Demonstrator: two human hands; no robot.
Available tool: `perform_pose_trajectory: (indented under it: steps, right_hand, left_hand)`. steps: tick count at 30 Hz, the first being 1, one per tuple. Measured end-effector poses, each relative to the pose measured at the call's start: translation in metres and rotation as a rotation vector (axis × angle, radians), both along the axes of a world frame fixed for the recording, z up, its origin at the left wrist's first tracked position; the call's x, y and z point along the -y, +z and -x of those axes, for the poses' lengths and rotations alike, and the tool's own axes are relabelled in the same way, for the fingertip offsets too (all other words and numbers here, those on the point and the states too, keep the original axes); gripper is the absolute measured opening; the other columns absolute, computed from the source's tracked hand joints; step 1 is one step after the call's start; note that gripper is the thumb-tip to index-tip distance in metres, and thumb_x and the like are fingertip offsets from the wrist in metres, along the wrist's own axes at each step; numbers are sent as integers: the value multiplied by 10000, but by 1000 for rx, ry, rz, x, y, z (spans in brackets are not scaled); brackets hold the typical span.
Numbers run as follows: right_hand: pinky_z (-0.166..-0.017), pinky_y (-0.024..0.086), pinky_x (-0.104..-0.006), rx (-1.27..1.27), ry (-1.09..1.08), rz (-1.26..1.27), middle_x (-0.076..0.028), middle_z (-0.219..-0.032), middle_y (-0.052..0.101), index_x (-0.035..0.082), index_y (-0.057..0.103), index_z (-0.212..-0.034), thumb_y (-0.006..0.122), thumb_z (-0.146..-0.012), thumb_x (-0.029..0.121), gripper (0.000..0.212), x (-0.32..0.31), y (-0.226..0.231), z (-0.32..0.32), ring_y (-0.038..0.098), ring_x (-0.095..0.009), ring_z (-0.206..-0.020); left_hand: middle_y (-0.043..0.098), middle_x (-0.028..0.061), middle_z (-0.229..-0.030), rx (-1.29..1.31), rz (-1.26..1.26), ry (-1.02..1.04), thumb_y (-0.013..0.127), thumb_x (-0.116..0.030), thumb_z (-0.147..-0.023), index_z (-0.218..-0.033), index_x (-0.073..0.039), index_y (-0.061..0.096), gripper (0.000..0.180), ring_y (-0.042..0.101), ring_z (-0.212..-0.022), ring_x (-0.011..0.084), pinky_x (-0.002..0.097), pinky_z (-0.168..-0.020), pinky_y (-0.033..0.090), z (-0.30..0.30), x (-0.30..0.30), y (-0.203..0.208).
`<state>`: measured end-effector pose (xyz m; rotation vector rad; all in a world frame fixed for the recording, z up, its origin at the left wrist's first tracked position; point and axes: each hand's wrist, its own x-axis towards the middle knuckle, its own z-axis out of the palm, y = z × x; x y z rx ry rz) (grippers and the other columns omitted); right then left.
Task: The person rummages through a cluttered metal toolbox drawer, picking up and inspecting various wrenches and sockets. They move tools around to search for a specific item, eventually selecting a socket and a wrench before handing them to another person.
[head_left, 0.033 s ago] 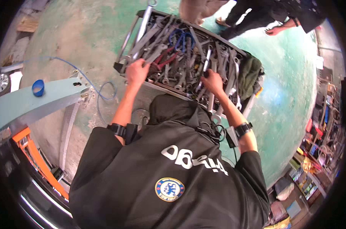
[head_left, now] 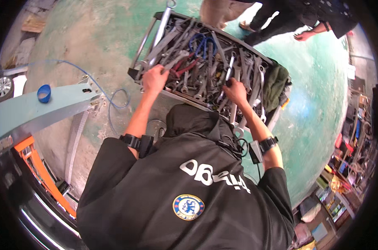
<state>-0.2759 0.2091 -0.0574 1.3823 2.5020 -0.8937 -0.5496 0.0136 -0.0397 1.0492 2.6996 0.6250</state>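
Observation:
A shallow metal tool tray (head_left: 178, 96) lies in front of me, heaped with wrenches, pliers and other hand tools. My left hand (head_left: 155, 79) is at its near left edge, fingers curled beside the end of a grey flat tool (head_left: 176, 60); their grip is hidden. Toward the right, my right hand (head_left: 236, 91) reaches down among the tools with bent fingers. Something dark shows at its fingertips, by the lower end of a shiny wrench (head_left: 230, 66). Between the hands lie red-handled pliers (head_left: 187, 67) and a blue-handled tool (head_left: 203, 43). A long combination wrench (head_left: 163, 27) rests across the left end.
Dark green cloth (head_left: 276, 85) hangs over the tray's right end. Another person's legs (head_left: 264, 25) and hand (head_left: 303, 36) are beyond the tray. At left, a grey-blue metal arm (head_left: 22, 104) carries a blue cup (head_left: 43, 93); a blue hose (head_left: 101, 93) trails over the floor.
The view has shifted slightly, so the scene sits a little further right and lower. My left hand has moved slightly right; the right hand stays among the tools.

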Motion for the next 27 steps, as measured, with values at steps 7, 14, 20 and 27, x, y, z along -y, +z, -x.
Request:
perform_pose_trajectory:
  steps: [7, 14, 20, 27]
  right_hand:
    - [-760, 520, -426, -36, -6, 187, -193, -878, 686, -2, 655, -954, 677, -743, 310, 377, -12, 1, -6, 665, -354, -841]
    - [-762, 521, -397, -124, 52, 170, -183, -876, 700, 7, 677, -984, 649, -796, 292, 343, -31, 35, 26, 684, -320, -831]
    - [-768, 513, -373, -273, 376, -54, -136, -969, 676, 11, 646, -1056, 673, -813, 228, 326, -17, 62, 117, 653, -306, -866]
    - [-1083, 330, -418, -195, 989, -325, -118, -1377, 481, 93, 533, -1280, 786, -639, 208, 698, 13, 53, 175, 385, -290, -1331]
  left_hand:
    - [673, 109, -824, 37, -96, -99, 729, -237, -750, -858, -83, 682, 194, 662, -681, 310, 417, -613, 531, -30, -10, -10]
    - [676, 144, -1010, -54, -285, -142, 765, -162, -676, -868, -62, 668, 237, 673, -693, 294, 383, -586, 548, -83, -18, -25]
    - [634, 136, -1161, -87, -30, -203, 729, -214, -722, -936, -106, 636, 257, 684, -731, 247, 374, -604, 543, -87, -20, -32]
    - [650, 138, -1133, 35, -54, -251, 745, -206, -713, -935, -96, 636, 271, 688, -722, 251, 367, -596, 540, -87, 4, -21]
